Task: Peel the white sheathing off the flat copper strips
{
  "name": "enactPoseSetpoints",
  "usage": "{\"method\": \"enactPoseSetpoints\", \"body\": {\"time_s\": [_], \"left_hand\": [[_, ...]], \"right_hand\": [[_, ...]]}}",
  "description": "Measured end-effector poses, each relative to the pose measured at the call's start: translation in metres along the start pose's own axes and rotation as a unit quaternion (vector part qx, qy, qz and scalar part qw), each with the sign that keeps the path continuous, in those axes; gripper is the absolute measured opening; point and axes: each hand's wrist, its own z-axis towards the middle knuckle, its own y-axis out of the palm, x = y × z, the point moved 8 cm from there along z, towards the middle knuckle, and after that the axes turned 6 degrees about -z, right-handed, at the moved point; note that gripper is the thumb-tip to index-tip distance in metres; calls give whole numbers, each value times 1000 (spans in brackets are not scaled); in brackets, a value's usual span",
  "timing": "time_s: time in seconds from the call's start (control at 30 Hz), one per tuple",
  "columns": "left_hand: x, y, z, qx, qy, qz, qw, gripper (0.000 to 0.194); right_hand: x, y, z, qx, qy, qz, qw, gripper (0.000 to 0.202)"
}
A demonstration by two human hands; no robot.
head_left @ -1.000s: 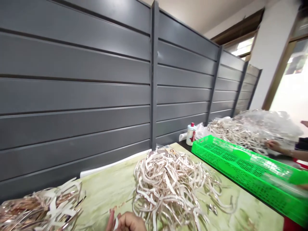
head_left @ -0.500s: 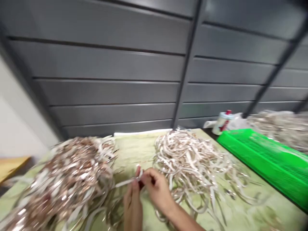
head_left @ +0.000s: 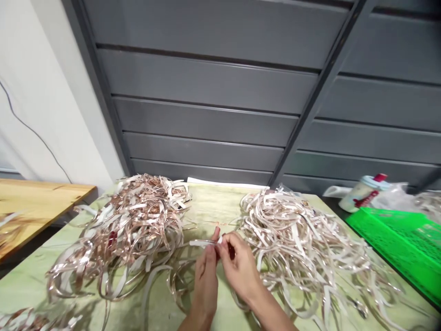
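Between two heaps on the table, my left hand [head_left: 206, 271] and my right hand [head_left: 239, 264] meet. Both pinch one narrow strap [head_left: 199, 242], white with a shiny metallic face, whose free end sticks out to the left. The fingertips of my right hand press on it near its other end; the exact grip there is partly hidden. To the left lies a heap of copper-coloured and white straps [head_left: 144, 220]. On the right is a heap of paler, silvery white straps [head_left: 289, 234], close to my right hand.
A green plastic basket [head_left: 389, 243] stands at the right edge, with a white cup [head_left: 363, 195] with a red top behind it. A wooden board [head_left: 41, 195] lies far left. The grey panel wall [head_left: 206, 115] closes off the back of the table [head_left: 220, 197].
The view has swung left, so the heaps, basket and cup sit farther right in the picture. Both hands still hold the strap; its protruding end looks shorter.
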Motion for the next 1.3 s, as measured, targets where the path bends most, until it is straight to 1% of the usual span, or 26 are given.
{"method": "enactPoseSetpoints", "body": {"time_s": [0.07,0.13,0.23,0.33,0.4,0.5,0.57,0.7,0.9,1.0,1.17,1.2,1.27,1.3], "left_hand": [[-3,3,1,-32,2,18,999,44],[-9,1,2,-43,-8,10,999,43],[-22,-9,3,-5,-40,-37,999,42],[-33,-17,2,35,-69,-68,995,36],[-36,-15,0,41,-84,-92,991,34],[-34,-8,-2,33,-88,-131,987,33],[-31,-5,-3,34,-87,-158,983,29],[-32,-3,-4,38,-92,-198,975,22],[-36,-4,-1,23,-92,-220,971,25],[-31,-8,4,33,-93,-225,969,21],[-15,-21,14,70,-43,-227,970,17],[-13,-23,15,76,-36,-230,970,17],[-12,-24,16,81,-27,-235,968,20],[-12,-24,16,81,-22,-239,967,21]], "right_hand": [[0,1,0,0,-1,-5,1000,23],[7,4,-1,-8,32,58,998,24],[22,12,-2,-7,102,201,974,30],[35,16,-2,7,148,272,951,33],[41,18,-2,13,166,301,939,32],[45,17,-2,39,181,351,918,30],[50,17,-3,59,205,399,892,32],[57,25,-6,79,261,516,812,37],[65,32,-4,89,294,599,739,41],[65,32,0,64,297,626,719,38],[67,25,-2,-40,330,627,705,21],[67,23,-3,-61,335,625,702,24],[66,20,-4,-93,328,628,700,38],[66,20,-5,-100,321,627,703,44]]}}
